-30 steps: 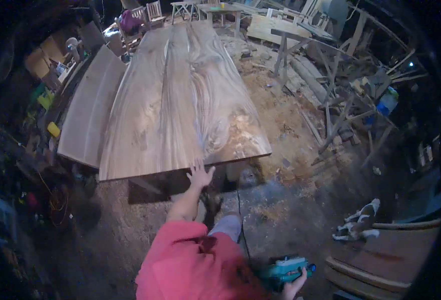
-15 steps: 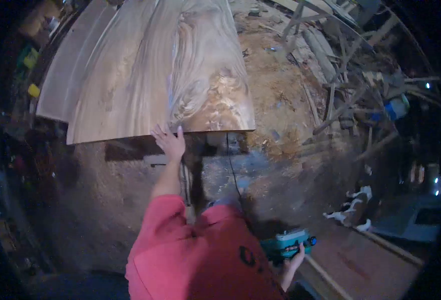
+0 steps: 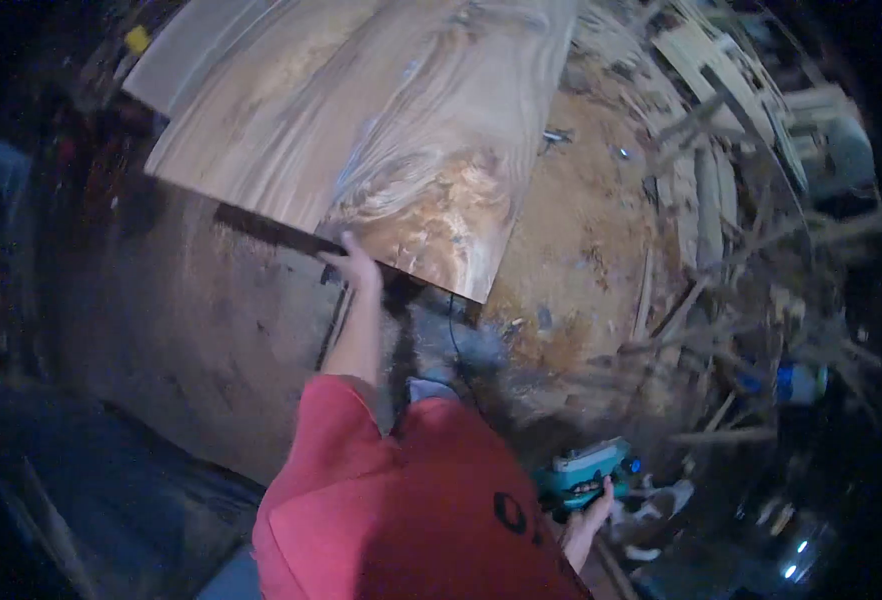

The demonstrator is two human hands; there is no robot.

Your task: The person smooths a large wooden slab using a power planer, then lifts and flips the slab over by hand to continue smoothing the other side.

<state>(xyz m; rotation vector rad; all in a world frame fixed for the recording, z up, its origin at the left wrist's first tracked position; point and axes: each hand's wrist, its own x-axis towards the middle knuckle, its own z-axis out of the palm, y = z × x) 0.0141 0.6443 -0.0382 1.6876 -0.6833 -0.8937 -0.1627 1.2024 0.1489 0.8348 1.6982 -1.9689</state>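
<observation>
My left hand [image 3: 358, 268] is at the near edge of a wide wooden slab [image 3: 261, 150] with swirling grain, its fingers apart and fingertips right at the rim. Down at my right side, my right hand [image 3: 589, 520] is wrapped around a teal handheld power tool [image 3: 586, 475] with a pale metal side and a blue round knob. The tool's underside and part of my grip are hidden. A dark cord [image 3: 453, 325] hangs below the slab's edge, running down toward my feet.
Sawdust-covered ground [image 3: 601, 200] lies right of the slab. Beyond it are piled wood scraps [image 3: 711, 190] and sticks. A blurred white-and-brown animal [image 3: 666, 500] is near the power tool. Dark sheeting [image 3: 131, 450] covers the lower left.
The view has turned, so the slab now sits at a slant. My left hand has shifted from lying over the slab's edge to right at its rim. My right hand keeps the teal tool.
</observation>
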